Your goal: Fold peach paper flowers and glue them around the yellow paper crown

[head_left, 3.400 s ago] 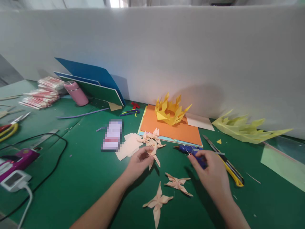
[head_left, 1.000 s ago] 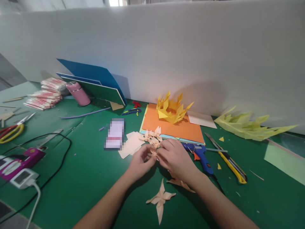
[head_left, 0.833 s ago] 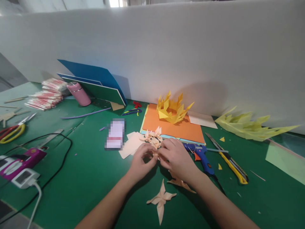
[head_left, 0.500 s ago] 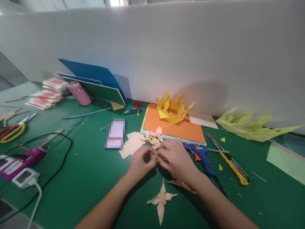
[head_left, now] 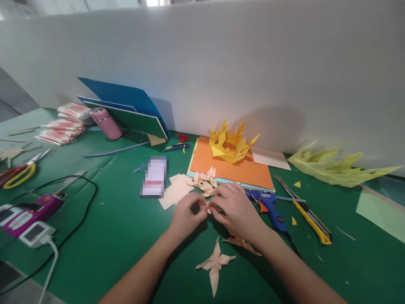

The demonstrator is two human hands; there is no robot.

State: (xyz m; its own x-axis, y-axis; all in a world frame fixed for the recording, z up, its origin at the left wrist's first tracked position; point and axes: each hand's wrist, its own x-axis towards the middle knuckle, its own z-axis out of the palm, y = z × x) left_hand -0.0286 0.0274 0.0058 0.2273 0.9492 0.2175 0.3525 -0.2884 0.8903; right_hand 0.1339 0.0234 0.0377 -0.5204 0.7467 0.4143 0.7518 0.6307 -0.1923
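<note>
Between my fingertips is a small peach paper flower (head_left: 208, 207), mostly covered by both hands. My left hand (head_left: 189, 213) pinches it from the left, thumb against forefinger. From the right, my right hand (head_left: 232, 209) grips it with curled fingers. Just beyond lie several finished-looking peach paper flowers (head_left: 204, 180), close together. A flat four-pointed folded paper piece (head_left: 215, 265) rests on the table nearer to me. Another folded peach piece (head_left: 242, 244) lies partly hidden under my right wrist. Left of the flowers are loose peach paper sheets (head_left: 176, 191).
A blue glue gun (head_left: 268, 207) and a yellow box cutter (head_left: 311, 221) lie right of my hands. Behind stands a yellow paper crown (head_left: 232, 145) on orange sheets (head_left: 202, 158). A phone (head_left: 155, 177), scissors (head_left: 23, 173) and power strip (head_left: 33, 215) are to the left.
The view has shifted very slightly. Both hands stay in place, and their fingers have moved a little on the small paper flower.
</note>
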